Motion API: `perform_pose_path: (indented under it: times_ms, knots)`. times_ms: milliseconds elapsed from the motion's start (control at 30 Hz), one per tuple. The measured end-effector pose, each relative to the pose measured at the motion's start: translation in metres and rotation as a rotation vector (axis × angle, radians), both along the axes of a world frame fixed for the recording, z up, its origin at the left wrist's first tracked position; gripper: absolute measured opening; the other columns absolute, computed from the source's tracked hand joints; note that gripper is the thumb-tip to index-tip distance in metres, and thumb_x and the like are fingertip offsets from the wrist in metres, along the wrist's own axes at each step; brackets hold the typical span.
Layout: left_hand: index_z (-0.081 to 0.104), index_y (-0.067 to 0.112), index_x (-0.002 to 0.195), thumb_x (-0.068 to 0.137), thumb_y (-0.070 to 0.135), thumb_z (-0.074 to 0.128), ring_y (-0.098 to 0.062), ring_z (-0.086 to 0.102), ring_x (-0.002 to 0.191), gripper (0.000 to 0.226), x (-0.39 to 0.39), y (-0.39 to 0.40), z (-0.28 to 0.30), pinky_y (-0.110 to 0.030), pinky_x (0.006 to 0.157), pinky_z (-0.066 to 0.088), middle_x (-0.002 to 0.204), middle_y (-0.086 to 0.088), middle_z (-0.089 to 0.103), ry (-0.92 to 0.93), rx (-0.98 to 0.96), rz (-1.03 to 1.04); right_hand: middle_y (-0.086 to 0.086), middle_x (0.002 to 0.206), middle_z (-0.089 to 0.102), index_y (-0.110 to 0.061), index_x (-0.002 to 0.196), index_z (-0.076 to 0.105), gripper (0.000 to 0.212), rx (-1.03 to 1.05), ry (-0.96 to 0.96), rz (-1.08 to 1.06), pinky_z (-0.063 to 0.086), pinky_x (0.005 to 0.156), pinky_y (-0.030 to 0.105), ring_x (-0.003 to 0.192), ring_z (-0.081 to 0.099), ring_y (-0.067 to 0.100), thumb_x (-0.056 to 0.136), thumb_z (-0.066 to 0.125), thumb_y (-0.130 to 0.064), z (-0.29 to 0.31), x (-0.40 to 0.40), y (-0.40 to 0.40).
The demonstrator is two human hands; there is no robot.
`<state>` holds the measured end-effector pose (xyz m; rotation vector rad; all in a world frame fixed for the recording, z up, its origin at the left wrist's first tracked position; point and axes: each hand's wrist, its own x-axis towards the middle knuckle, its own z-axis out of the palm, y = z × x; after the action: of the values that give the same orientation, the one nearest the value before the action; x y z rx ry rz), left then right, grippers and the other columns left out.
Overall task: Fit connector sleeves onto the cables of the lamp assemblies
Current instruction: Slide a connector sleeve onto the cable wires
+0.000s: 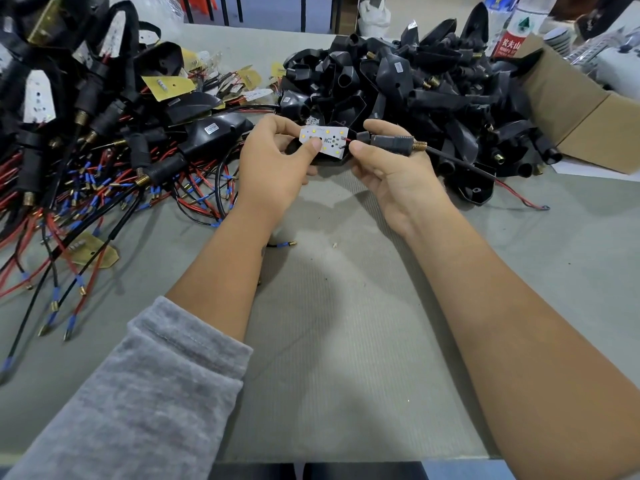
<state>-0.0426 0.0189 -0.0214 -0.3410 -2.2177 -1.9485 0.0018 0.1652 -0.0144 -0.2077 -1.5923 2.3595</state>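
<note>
At frame centre, the left hand (277,161) pinches a white rectangular LED board (325,140); the right hand (388,164) grips its black ribbed connector sleeve (391,144) with brass threaded tip.

The LED board (325,140) is white with yellow dots. At left, red and black cables (104,202) carry blue tips. The sleeve (138,393) is grey.

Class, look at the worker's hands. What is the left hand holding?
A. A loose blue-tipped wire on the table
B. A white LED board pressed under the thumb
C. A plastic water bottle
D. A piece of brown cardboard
B: the left hand holds the white LED board, with its thumb lying across the board's face.
</note>
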Motion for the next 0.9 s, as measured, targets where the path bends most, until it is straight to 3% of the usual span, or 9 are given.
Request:
perform_pose_path:
  times_ms: [233, 333, 500, 667, 733, 800, 900]
  knots:
    - [0.046, 0.017, 0.075, 0.087, 0.011, 0.062, -0.028, 0.071, 0.076, 0.021, 0.0024, 0.0038, 0.0031, -0.029, 0.054, 0.056, 0.090, -0.020, 0.064, -0.053, 0.065, -0.032, 0.011, 0.088, 0.064, -0.002, 0.098, 0.065, 0.016, -0.038, 0.012, -0.047, 0.053, 0.068, 0.021, 0.072, 0.063, 0.014, 0.084, 0.068, 0.006, -0.0017, -0.0025, -0.0005]
    - [0.045, 0.016, 0.073, 0.086, 0.009, 0.062, -0.038, 0.068, 0.085, 0.022, 0.0016, 0.0046, 0.0028, -0.031, 0.056, 0.058, 0.081, -0.015, 0.058, -0.047, 0.095, -0.056, 0.011, 0.086, 0.065, -0.005, 0.092, 0.066, 0.014, -0.081, 0.020, -0.050, 0.054, 0.067, 0.020, 0.072, 0.064, 0.014, 0.084, 0.067, 0.007, -0.0019, -0.0033, 0.0001]
    - [0.048, 0.013, 0.074, 0.086, 0.006, 0.067, -0.023, 0.072, 0.075, 0.024, -0.0015, 0.0054, 0.0018, -0.024, 0.056, 0.055, 0.084, -0.011, 0.063, -0.166, 0.199, -0.056, 0.008, 0.085, 0.069, -0.006, 0.091, 0.066, 0.013, -0.129, 0.019, -0.038, 0.054, 0.068, 0.020, 0.071, 0.066, 0.011, 0.085, 0.068, 0.004, -0.0026, -0.0045, 0.0013]
    - [0.046, 0.012, 0.098, 0.085, 0.002, 0.070, -0.009, 0.067, 0.061, 0.029, -0.0043, 0.0086, 0.0020, -0.022, 0.061, 0.055, 0.103, -0.014, 0.060, -0.283, 0.489, 0.009, 0.005, 0.078, 0.068, -0.007, 0.088, 0.063, 0.012, -0.134, 0.057, 0.023, 0.055, 0.067, 0.020, 0.067, 0.066, 0.012, 0.086, 0.066, 0.005, -0.0023, -0.0040, -0.0017]
    - [0.055, 0.006, 0.106, 0.087, 0.003, 0.067, -0.011, 0.067, 0.062, 0.023, -0.0050, 0.0073, 0.0035, -0.023, 0.064, 0.056, 0.095, -0.013, 0.067, -0.354, 0.584, -0.058, 0.006, 0.078, 0.065, -0.006, 0.089, 0.062, 0.013, -0.119, 0.082, 0.055, 0.056, 0.068, 0.022, 0.067, 0.065, 0.013, 0.086, 0.065, 0.006, -0.0023, -0.0029, -0.0031]
    - [0.065, 0.004, 0.096, 0.091, 0.007, 0.063, -0.013, 0.066, 0.065, 0.006, -0.0048, 0.0065, 0.0048, -0.023, 0.063, 0.055, 0.079, -0.007, 0.071, -0.391, 0.626, -0.119, 0.007, 0.080, 0.063, -0.006, 0.089, 0.060, 0.015, -0.078, 0.111, 0.078, 0.056, 0.070, 0.024, 0.066, 0.065, 0.014, 0.085, 0.064, 0.009, -0.0020, -0.0016, -0.0052]
    - [0.066, 0.008, 0.092, 0.095, 0.020, 0.061, -0.012, 0.068, 0.067, 0.014, -0.0041, 0.0074, 0.0047, -0.024, 0.061, 0.054, 0.074, -0.002, 0.072, -0.391, 0.625, -0.135, 0.009, 0.080, 0.062, -0.004, 0.090, 0.058, 0.017, 0.042, 0.151, 0.103, 0.056, 0.070, 0.028, 0.069, 0.064, 0.019, 0.084, 0.064, 0.011, -0.0021, 0.0001, -0.0085]
